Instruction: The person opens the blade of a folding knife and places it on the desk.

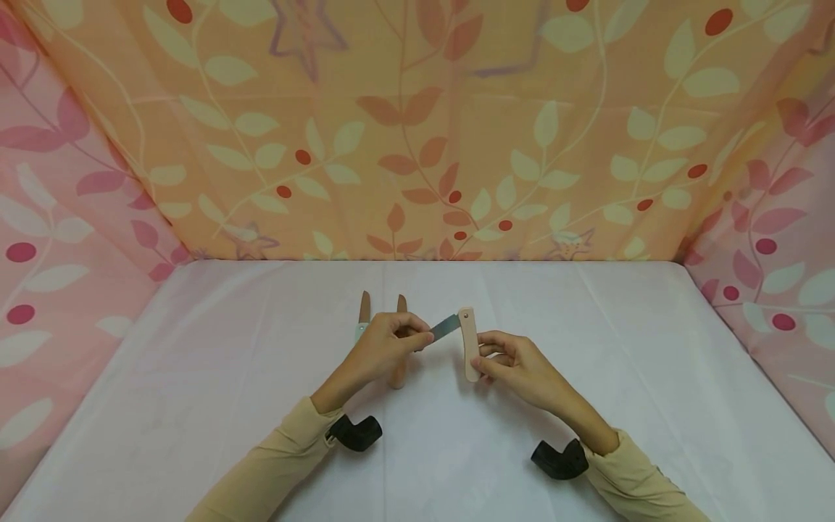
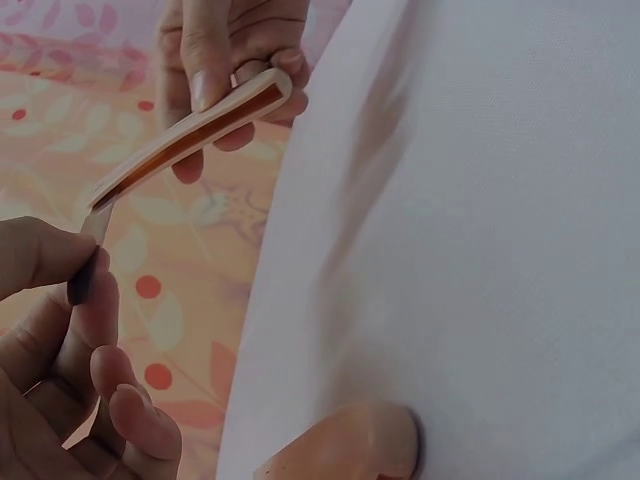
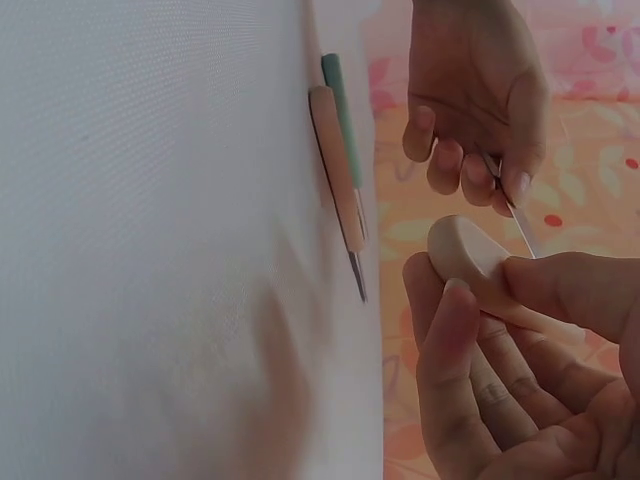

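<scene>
Both hands hold a folding knife (image 1: 470,348) with a cream handle, raised over the table and partly unfolded, its blade at an angle to the handle. My left hand (image 1: 385,344) pinches the grey blade (image 1: 446,328) between thumb and fingers near its tip. The cream handle (image 3: 470,262) is gripped near its lower end by my right hand (image 1: 522,366), thumb on one side and fingers on the other. In the left wrist view, the handle's slot (image 2: 200,138) faces the camera, with orange-brown showing inside.
Behind the left hand, two more knives lie side by side on the white table (image 1: 457,449): one with a mint-green handle (image 3: 342,120), the other with an orange-tan handle (image 3: 336,170). Black curved mounts (image 1: 355,433) sit at both wrists. Patterned cloth walls (image 1: 417,145) enclose the back and sides.
</scene>
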Available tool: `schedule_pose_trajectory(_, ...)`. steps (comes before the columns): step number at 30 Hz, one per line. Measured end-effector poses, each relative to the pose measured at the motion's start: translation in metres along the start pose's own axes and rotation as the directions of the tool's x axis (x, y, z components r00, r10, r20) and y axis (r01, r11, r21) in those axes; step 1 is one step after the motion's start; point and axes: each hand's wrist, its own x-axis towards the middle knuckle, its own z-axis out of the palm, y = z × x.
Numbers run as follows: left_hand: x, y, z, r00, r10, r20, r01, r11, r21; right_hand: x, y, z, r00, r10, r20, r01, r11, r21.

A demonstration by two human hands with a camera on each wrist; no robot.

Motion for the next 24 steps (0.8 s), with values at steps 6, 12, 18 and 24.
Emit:
schedule_pose_trajectory(6, 0.002, 0.000, -0.005, 1.000, -0.008, -0.030, 0.009, 1.000, 0.030, 0.000, -0.001, 0.000, 1.000, 0.003, 0.014, -0.003, 1.000, -0.010)
schedule_pose_trajectory(12, 0.002, 0.003, -0.009, 0.998, -0.020, -0.068, 0.023, 0.999, 0.047, 0.000, 0.001, 0.002, 0.999, 0.007, 0.035, -0.007, 1.000, -0.020)
schedule_pose_trajectory(18, 0.002, 0.003, -0.012, 0.997, -0.007, -0.083, 0.009, 1.000, 0.028, 0.000, 0.001, 0.002, 0.998, -0.006, 0.064, 0.008, 0.999, -0.033)
schedule_pose_trajectory(24, 0.003, 0.000, -0.013, 0.996, -0.001, -0.092, 0.000, 1.000, -0.012, 0.000, 0.002, 0.004, 0.996, 0.001, 0.091, 0.004, 0.999, -0.052)
